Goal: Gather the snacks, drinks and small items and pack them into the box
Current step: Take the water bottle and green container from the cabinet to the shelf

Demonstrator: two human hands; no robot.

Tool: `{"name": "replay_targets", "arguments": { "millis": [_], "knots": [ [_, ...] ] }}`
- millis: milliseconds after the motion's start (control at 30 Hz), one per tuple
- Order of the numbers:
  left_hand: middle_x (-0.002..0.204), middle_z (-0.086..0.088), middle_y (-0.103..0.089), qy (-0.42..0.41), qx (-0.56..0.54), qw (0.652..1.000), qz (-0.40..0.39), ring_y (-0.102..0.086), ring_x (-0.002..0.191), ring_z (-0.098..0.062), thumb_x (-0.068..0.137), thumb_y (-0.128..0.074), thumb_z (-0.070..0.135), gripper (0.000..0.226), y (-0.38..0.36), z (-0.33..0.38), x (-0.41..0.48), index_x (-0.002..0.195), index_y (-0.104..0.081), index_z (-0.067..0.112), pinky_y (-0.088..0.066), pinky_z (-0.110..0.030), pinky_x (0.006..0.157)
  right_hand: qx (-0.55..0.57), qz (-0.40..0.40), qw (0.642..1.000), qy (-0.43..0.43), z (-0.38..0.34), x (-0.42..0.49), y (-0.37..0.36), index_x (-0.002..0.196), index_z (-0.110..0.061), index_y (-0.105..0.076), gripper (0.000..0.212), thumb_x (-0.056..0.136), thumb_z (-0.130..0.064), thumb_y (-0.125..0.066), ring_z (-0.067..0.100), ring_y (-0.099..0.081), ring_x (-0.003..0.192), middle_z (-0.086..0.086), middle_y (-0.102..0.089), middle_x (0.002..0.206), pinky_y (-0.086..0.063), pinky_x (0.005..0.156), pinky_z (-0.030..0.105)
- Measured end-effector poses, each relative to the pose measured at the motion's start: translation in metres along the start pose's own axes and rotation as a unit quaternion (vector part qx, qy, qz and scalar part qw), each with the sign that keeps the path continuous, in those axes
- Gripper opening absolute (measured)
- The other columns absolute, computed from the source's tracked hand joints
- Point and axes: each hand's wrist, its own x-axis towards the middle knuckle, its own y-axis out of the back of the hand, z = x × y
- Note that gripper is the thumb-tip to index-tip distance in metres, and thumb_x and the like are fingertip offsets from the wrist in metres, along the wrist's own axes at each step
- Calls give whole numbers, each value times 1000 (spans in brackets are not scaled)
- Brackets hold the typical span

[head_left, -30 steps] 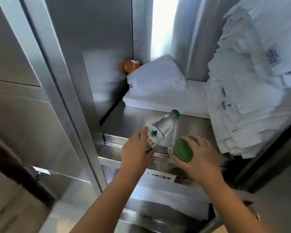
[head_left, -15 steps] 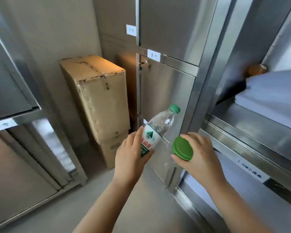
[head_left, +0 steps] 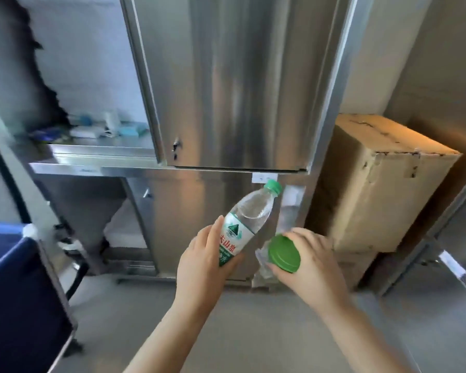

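Note:
My left hand (head_left: 203, 261) grips a clear water bottle (head_left: 246, 216) with a green cap and a red and green label; it tilts up to the right. My right hand (head_left: 311, 261) holds a clear container with a wide green lid (head_left: 284, 253); most of its see-through body is hidden by my fingers. Both hands hover in front of a steel cabinet, about chest height, a small gap between them.
A steel cabinet door (head_left: 234, 82) stands straight ahead. A tall cardboard box (head_left: 382, 189) sits on the floor to the right. At left a steel shelf (head_left: 97, 154) carries several small items, and a dark blue bin (head_left: 19, 292) stands at lower left.
The view has swung left from the shelf of white cloths to the steel cabinet. The cardboard box has passed from left to right. Both hands keep the same grip.

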Motion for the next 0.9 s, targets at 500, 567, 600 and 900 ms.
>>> {"name": "replay_targets", "arguments": {
  "millis": [500, 567, 600, 900],
  "knots": [
    [128, 8, -53, 270, 102, 944, 161, -54, 108, -17, 71, -75, 44, 79, 156, -261, -19, 140, -39, 25, -45, -30, 78, 103, -175, 955, 215, -248, 120, -229, 119, -27, -60, 64, 67, -65, -66, 14, -43, 113, -10, -53, 123, -42, 90, 27],
    [129, 7, -53, 285, 110, 938, 165, -54, 109, -17, 71, -75, 44, 79, 157, -283, -9, 139, -41, 25, -45, -30, 78, 106, -195, 947, 231, -261, 139, -256, 121, -28, -59, 64, 67, -60, -70, 11, -40, 115, -10, -51, 124, -39, 91, 24],
    [128, 7, -53, 290, 116, 935, 167, -55, 108, -17, 71, -74, 45, 78, 157, -294, -2, 139, -41, 25, -44, -29, 77, 111, -198, 944, 238, -267, 150, -269, 122, -28, -58, 64, 67, -59, -71, 11, -39, 115, -10, -51, 124, -37, 90, 22],
    [127, 12, -51, 263, 121, 940, 179, -54, 108, -16, 71, -72, 50, 82, 148, -391, 162, 141, -32, 33, -44, -30, 74, 128, -171, 942, 258, -300, 301, -357, 123, -26, -57, 64, 70, -61, -68, 16, -44, 114, -6, -52, 125, -38, 95, 26]
  ]
}}
